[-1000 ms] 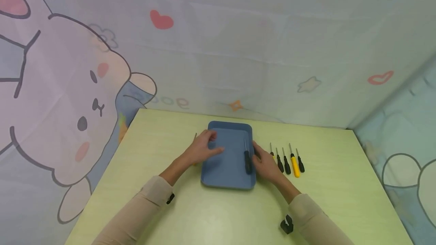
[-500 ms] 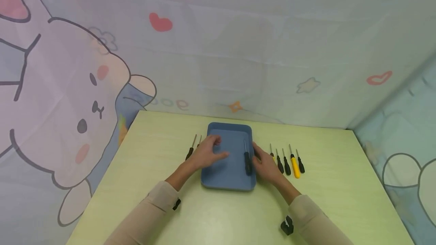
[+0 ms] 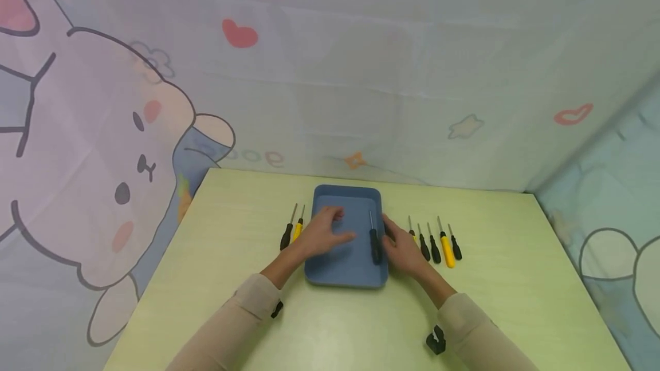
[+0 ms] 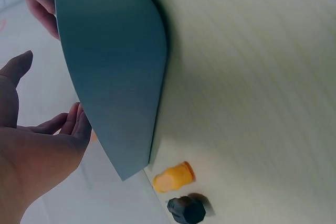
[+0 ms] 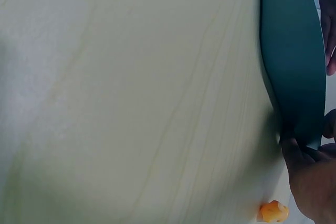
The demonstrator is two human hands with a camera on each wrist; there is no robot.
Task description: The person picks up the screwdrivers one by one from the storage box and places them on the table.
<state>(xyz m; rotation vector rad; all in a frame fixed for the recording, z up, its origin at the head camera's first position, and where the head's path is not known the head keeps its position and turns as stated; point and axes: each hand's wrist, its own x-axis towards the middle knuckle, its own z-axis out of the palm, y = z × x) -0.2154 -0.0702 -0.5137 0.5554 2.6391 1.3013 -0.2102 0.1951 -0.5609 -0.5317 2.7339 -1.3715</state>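
Observation:
A blue rectangular tray (image 3: 346,272) lies on the table with one black-handled screwdriver (image 3: 374,245) inside, along its right side. Above the tray's left half is my left hand (image 3: 322,233), thumb and fingers spread apart with nothing between them. My right hand (image 3: 404,249) grips the tray's right wall, fingers outside and thumb over the rim. In the right wrist view those fingers (image 5: 294,156) press low against the wall. Just left of the tray lie a black screwdriver (image 3: 286,236) and a yellow-handled screwdriver (image 3: 297,230), the latter partly covered by the left forearm.
Right of the tray, several screwdrivers stand in a row, among them a large yellow one (image 3: 447,251) and a small black one (image 3: 456,248). The pale table (image 3: 515,302) ends at a printed cloth backdrop (image 3: 387,102) behind and to the sides.
My left hand has moved rightward from the tray's left edge to over its inside, uncovering the two screwdrivers on the left. My right hand stays at the tray's right side.

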